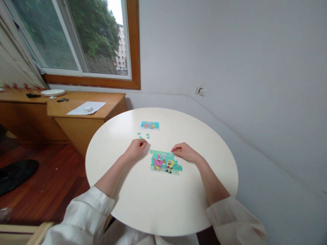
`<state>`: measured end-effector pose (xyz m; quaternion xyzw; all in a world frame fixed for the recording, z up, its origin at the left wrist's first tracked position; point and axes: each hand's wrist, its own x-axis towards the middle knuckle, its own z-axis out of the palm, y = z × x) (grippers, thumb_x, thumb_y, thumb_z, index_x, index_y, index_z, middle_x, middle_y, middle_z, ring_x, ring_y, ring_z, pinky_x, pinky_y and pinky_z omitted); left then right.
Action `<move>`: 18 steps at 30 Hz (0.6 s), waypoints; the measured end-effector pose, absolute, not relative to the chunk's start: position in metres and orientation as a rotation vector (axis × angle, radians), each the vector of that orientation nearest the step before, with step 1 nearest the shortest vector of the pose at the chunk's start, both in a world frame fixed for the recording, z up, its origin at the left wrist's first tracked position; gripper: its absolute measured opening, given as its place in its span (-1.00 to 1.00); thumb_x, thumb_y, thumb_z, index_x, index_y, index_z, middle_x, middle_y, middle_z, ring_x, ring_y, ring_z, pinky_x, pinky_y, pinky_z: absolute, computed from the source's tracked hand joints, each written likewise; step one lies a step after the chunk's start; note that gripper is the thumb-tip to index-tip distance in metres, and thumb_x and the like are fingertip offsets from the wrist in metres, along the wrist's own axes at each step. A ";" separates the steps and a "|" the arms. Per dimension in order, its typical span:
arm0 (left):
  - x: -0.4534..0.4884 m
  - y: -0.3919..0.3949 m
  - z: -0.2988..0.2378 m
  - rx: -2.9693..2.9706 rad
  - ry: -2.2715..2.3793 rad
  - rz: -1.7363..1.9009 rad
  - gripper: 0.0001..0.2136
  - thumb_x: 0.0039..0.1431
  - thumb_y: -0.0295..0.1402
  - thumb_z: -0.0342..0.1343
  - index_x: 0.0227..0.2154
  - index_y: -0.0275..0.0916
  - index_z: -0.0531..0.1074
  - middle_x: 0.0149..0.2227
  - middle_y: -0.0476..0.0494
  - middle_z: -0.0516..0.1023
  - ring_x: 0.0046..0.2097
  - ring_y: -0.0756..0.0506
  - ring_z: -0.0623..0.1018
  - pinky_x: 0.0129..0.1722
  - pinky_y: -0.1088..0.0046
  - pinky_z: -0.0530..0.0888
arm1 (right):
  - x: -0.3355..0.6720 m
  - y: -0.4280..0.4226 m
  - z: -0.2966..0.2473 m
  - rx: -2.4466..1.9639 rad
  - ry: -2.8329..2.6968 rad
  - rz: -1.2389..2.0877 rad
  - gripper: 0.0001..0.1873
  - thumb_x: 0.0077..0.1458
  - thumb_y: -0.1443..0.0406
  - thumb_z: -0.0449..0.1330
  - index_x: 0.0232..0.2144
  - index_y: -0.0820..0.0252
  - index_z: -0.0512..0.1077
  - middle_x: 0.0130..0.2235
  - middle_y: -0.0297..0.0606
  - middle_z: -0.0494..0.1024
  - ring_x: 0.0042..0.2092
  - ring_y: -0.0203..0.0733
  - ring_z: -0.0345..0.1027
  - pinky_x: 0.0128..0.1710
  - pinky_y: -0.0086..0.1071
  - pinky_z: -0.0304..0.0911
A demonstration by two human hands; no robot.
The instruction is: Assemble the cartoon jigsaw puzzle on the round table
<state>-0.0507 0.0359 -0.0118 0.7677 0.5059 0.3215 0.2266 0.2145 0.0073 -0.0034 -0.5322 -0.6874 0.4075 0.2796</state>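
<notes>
A partly assembled jigsaw puzzle [163,162] with pink, white and yellow cartoon figures on a turquoise background lies flat on the table; its right edge is jagged. At its upper right edge is my right hand [186,152], thumb and fingers closed together, fingertips touching the puzzle or just over it. What they pinch, if anything, is hidden. My left hand [138,149] is up and left of the puzzle, fingers curled in a pinch; I cannot make out anything in them. Several loose turquoise jigsaw pieces [148,136] lie just beyond it.
Behind the loose pieces lies a reference picture [150,125] with the same figures. Everything rests on a round white table [163,207]. A wooden desk [114,103] at the left holds paper [79,109] and a white plate [53,92]. A wall borders the right side.
</notes>
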 end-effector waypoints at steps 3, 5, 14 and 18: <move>-0.051 0.036 -0.012 2.130 1.391 0.883 -0.70 0.02 -0.34 -0.10 -0.40 -0.36 0.51 -0.57 -0.05 0.45 -0.53 0.01 0.33 -0.48 0.51 0.24 | 0.214 0.007 -0.003 -1.435 -1.835 1.085 -0.92 -0.18 0.37 0.19 -0.52 0.28 0.46 -0.56 -0.33 0.47 -0.48 -0.33 0.30 -0.44 -0.46 0.19; -0.051 0.036 -0.012 2.139 1.390 0.882 -0.70 0.02 -0.35 -0.11 -0.40 -0.36 0.51 -0.57 -0.06 0.45 -0.53 0.01 0.33 -0.47 0.51 0.24 | 0.214 0.007 -0.003 -1.445 -1.824 1.080 -0.92 -0.17 0.37 0.18 -0.52 0.29 0.46 -0.57 -0.34 0.46 -0.48 -0.34 0.29 -0.45 -0.47 0.18; -0.050 0.037 -0.012 2.138 1.406 0.859 -0.70 0.03 -0.34 -0.11 -0.39 -0.37 0.51 -0.57 -0.06 0.45 -0.53 0.01 0.33 -0.48 0.51 0.24 | 0.216 0.007 -0.004 -1.438 -1.811 1.099 -0.91 -0.17 0.38 0.17 -0.50 0.30 0.45 -0.54 -0.32 0.47 -0.45 -0.33 0.30 -0.41 -0.45 0.18; -0.049 0.036 -0.011 2.132 1.407 0.856 -0.71 0.03 -0.35 -0.10 -0.39 -0.37 0.51 -0.58 -0.05 0.44 -0.53 0.01 0.33 -0.48 0.51 0.24 | 0.216 0.008 -0.004 -1.412 -1.795 1.118 -0.90 -0.17 0.39 0.16 -0.49 0.29 0.44 -0.52 -0.31 0.48 -0.44 -0.32 0.31 -0.39 -0.44 0.20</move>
